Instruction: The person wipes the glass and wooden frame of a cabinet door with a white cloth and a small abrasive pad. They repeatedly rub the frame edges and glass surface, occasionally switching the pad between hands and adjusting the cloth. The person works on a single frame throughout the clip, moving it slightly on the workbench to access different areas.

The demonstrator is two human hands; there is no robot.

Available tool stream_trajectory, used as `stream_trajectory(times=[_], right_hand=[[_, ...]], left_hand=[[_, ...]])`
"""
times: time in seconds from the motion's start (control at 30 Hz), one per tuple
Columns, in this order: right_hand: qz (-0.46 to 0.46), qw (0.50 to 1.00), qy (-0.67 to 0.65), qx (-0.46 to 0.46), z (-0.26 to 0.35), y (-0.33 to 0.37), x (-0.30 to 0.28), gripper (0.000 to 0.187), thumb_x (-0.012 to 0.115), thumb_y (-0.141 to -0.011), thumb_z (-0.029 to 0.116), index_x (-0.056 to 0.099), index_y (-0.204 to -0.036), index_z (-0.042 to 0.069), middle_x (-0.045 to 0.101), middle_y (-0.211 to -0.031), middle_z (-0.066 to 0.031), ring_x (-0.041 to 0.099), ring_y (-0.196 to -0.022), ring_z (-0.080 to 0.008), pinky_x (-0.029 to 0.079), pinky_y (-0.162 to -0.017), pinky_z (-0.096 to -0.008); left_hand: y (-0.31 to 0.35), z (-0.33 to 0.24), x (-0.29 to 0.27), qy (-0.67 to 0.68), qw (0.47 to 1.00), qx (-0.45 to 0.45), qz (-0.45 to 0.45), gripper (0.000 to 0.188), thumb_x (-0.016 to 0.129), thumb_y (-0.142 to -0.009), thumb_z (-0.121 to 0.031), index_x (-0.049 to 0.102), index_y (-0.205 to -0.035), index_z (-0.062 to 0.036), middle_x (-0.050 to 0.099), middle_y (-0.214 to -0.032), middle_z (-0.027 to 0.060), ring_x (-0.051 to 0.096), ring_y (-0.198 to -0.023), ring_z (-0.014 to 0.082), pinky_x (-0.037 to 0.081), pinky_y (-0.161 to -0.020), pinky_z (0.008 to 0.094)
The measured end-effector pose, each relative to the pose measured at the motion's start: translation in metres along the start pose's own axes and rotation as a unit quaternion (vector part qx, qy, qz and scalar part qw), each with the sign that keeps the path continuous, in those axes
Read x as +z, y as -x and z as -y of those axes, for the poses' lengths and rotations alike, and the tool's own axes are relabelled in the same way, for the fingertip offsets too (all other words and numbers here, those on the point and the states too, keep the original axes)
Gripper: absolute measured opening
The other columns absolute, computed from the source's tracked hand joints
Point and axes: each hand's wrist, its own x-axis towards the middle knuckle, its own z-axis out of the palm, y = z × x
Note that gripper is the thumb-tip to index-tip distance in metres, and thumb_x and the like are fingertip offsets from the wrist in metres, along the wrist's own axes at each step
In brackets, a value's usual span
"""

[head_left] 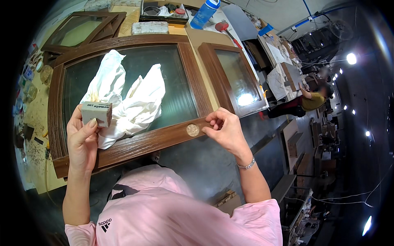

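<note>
In my left hand point(82, 133) is a grey sanding block point(97, 114) with a brown side, the thumb lying across its near face. A crumpled white cloth point(141, 102) spreads over the glass beside it. Under both lies a brown wood-framed glass door point(123, 41). My right hand point(225, 130) is at the door's near right corner, fingers curled and thumb drawn toward them. What its fingertips hold, if anything, cannot be made out. Just left of the thumb, a round light-brown speckled disc point(192, 130) shows on the near rail.
A smaller framed glass door point(238, 78) lies to the right, and another point(78, 30) at the far left. Behind stand a blue bottle point(205, 14), a red-headed mallet point(223, 28) and a tray point(164, 11). Jars point(46, 76) line the left. A person in yellow point(314, 100) is farther right.
</note>
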Motion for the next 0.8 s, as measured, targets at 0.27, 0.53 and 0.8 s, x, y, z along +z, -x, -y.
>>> stream_trajectory(times=[0.27, 0.53, 0.8], right_hand=[[0.027, 0.997, 0.065, -0.006, 0.008, -0.001, 0.000, 0.026, 0.079, -0.071, 0.010, 0.069, -0.092, -0.002, 0.060, -0.083, -0.0091, 0.058, -0.070, -0.0186, 0.050, -0.066, -0.0316], [-0.063, 0.927, 0.060, -0.365, 0.098, -0.047, 0.112, 0.059, 0.084, -0.069, 0.027, 0.062, -0.118, 0.002, 0.052, -0.133, -0.0203, 0.050, -0.122, -0.0372, 0.043, -0.103, -0.0416], [-0.184, 0.954, 0.017, -0.235, 0.055, -0.025, 0.010, 0.016, 0.065, -0.068, 0.000, 0.062, -0.082, -0.006, 0.065, -0.113, -0.0192, 0.065, -0.103, -0.0309, 0.053, -0.089, -0.0379]], left_hand=[[0.001, 0.001, -0.003, 0.004, 1.000, 0.005, 0.004, 0.049, 0.070, -0.084, -0.014, 0.050, -0.126, 0.0021, 0.063, -0.115, 0.0100, 0.060, -0.106, 0.0158, 0.044, -0.097, 0.0307], [-0.004, 0.009, -0.027, 0.178, 0.983, 0.004, -0.034, 0.029, 0.062, -0.093, -0.010, 0.056, -0.120, -0.0026, 0.064, -0.107, 0.0086, 0.059, -0.092, 0.0150, 0.050, -0.084, 0.0312], [0.003, 0.017, -0.050, 0.281, 0.957, 0.018, -0.069, 0.020, 0.062, -0.093, -0.008, 0.060, -0.113, -0.0050, 0.066, -0.106, 0.0061, 0.061, -0.088, 0.0146, 0.049, -0.082, 0.0340]])
